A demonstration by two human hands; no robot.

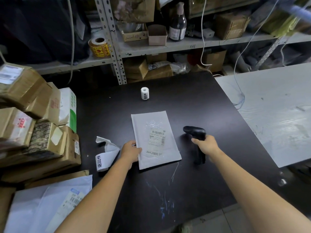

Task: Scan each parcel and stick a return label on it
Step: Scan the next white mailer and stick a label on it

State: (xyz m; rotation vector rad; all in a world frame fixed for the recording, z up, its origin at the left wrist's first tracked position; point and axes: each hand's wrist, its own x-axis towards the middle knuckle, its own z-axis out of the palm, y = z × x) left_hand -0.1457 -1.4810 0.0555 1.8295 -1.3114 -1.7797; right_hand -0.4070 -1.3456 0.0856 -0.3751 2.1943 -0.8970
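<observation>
A grey padded parcel lies flat on the dark desk, label up. The left grip pinches its near-left edge; the right grip clasps a black scanner just right of it.

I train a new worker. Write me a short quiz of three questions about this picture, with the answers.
1. True or false: the right hand grips the black scanner.
2. The left hand holds: A) the white padded parcel B) a pen C) a knife.
3. Fill in: the small label roll stands ___ on the dark table.
Key: 1 true; 2 A; 3 upright.
</observation>
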